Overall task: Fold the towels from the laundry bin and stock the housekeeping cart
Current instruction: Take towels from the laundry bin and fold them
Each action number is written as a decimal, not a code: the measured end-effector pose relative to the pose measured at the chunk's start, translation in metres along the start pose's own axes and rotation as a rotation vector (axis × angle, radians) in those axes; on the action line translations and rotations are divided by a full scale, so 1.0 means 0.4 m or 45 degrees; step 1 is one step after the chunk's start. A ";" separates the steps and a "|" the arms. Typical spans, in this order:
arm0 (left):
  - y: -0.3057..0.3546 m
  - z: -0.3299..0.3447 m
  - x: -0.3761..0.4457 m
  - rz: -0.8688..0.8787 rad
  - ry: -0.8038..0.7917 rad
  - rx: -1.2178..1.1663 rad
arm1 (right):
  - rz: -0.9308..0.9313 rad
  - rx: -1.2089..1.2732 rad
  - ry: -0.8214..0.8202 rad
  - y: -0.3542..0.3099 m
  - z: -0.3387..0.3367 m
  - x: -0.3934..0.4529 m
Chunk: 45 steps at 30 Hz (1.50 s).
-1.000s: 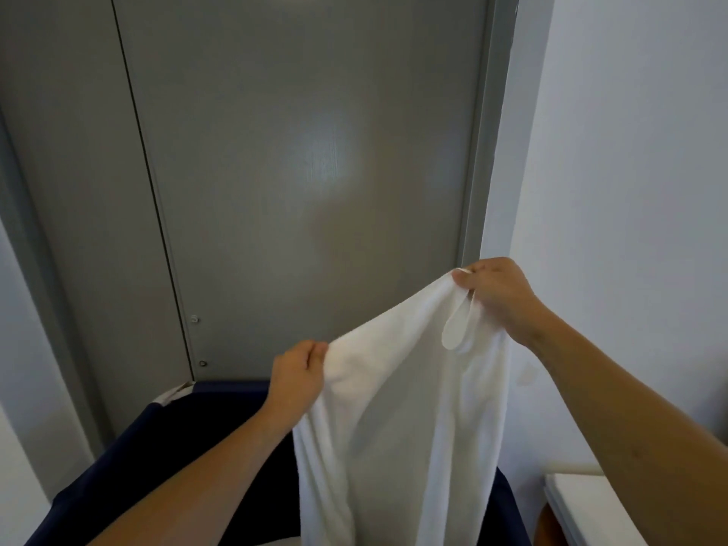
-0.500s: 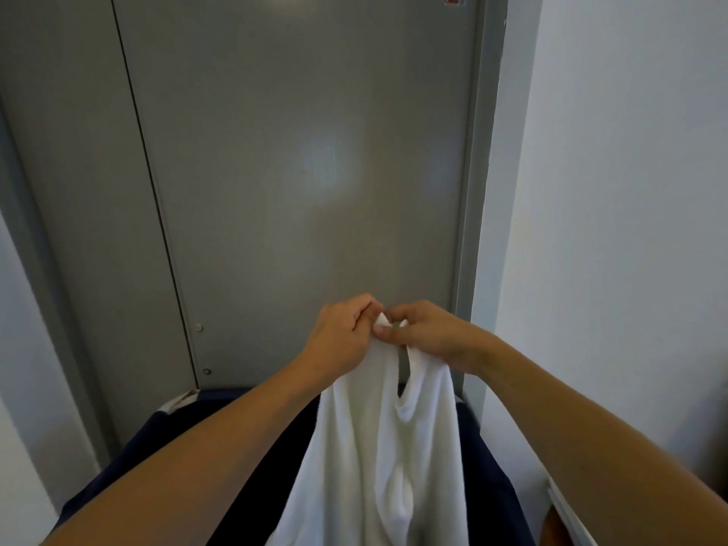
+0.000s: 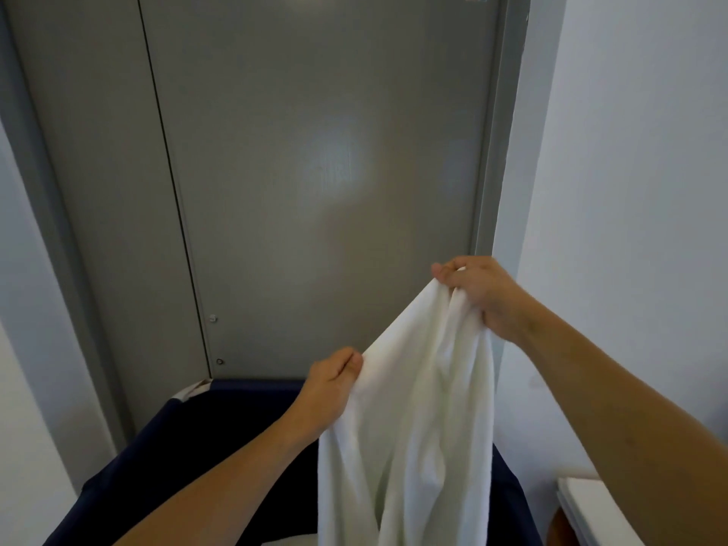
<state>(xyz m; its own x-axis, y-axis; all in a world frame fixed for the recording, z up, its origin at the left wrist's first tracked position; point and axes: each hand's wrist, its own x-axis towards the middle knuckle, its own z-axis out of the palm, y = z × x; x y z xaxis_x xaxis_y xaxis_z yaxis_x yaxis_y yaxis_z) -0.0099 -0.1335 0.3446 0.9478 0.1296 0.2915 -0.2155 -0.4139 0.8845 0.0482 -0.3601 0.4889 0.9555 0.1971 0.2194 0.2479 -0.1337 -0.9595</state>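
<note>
A white towel (image 3: 413,419) hangs in the air over the dark navy laundry bin (image 3: 165,447). My right hand (image 3: 482,293) grips its top edge, raised high at the right. Lower and to the left, my left hand (image 3: 331,384) pinches the same edge between thumb and fingers. The cloth slopes down from the right hand to the left one and drapes in loose folds into the bin. A bit of white fabric (image 3: 287,541) shows at the bin's bottom.
A grey double door (image 3: 315,171) stands just behind the bin. White walls (image 3: 630,151) close in on both sides. A white flat surface (image 3: 595,510) sits low at the right, beside the bin.
My hands, together at the towel's top half a second ago, have parted: the right went up and right, the left down and left, spreading the edge.
</note>
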 end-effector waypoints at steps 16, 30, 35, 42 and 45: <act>0.229 0.016 0.087 0.416 -0.047 0.207 | -0.102 -0.635 -0.534 0.052 0.031 -0.048; 0.166 0.023 0.064 0.215 -0.136 0.030 | 0.084 -0.066 -0.332 0.049 0.060 -0.087; 0.094 0.040 0.047 0.092 -0.165 0.044 | 0.155 -0.007 -0.233 0.069 0.070 -0.084; 0.000 0.038 0.030 0.054 -0.162 0.235 | 0.133 0.055 -0.080 0.066 0.018 -0.079; -0.054 0.014 0.026 0.026 -0.146 0.314 | 0.124 0.140 0.026 0.052 -0.037 -0.070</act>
<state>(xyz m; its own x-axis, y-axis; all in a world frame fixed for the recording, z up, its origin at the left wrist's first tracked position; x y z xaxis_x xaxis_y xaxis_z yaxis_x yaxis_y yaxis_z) 0.0061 -0.1282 0.3266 0.9672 0.0218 0.2531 -0.1846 -0.6240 0.7593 0.0290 -0.3829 0.4655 0.9775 0.1687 0.1268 0.1360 -0.0440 -0.9897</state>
